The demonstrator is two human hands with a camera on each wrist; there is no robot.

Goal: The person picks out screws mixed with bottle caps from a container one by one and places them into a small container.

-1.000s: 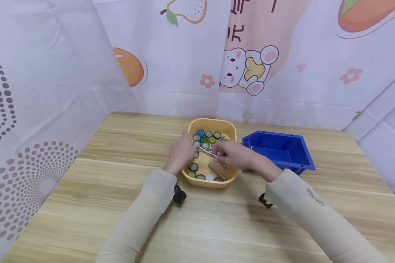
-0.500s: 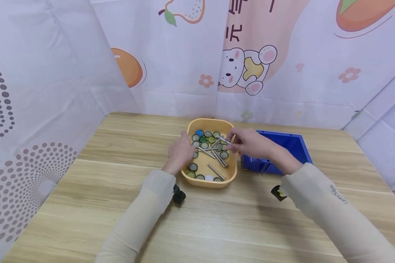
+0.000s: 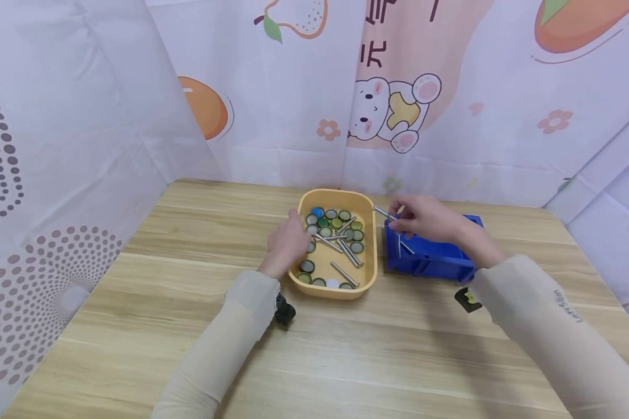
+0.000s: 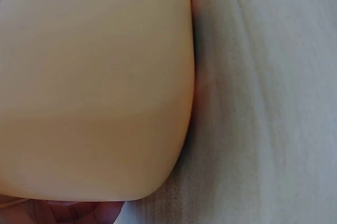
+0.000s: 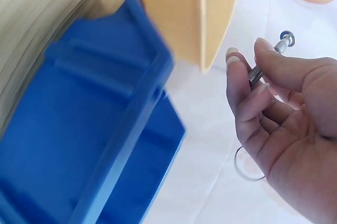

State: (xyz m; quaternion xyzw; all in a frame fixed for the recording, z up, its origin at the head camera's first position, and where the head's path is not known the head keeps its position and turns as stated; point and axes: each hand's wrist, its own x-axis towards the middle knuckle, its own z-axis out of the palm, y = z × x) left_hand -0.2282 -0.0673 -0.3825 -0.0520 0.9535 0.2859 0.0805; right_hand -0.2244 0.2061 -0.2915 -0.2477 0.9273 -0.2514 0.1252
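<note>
"What's the right hand [image 3: 424, 218] doing?"

"Pinching a slim silver metal bolt [image 3: 385, 213] between thumb and fingers. The threaded end is in its grip; the round head sticks out to the left."

"Where is that bolt?"

"In the air, by the far left corner of the open blue plastic bin [image 3: 440, 266], which sits on the right."

"And the left hand [image 3: 289, 240]?"

"It grips the left rim of the yellow-orange rounded plastic tray [image 3: 327, 291]; its fingers are partly hidden."

"What does the tray hold?"

"Round crimped bottle caps [image 3: 325, 232], grey, green, yellow and blue, mostly at the far end, with more along the near edge. Loose silver bolts [image 3: 343, 273] lie there too, some crossing near the middle."

"Underneath?"

"A pale wood-grain table [image 3: 356, 355]."
</note>
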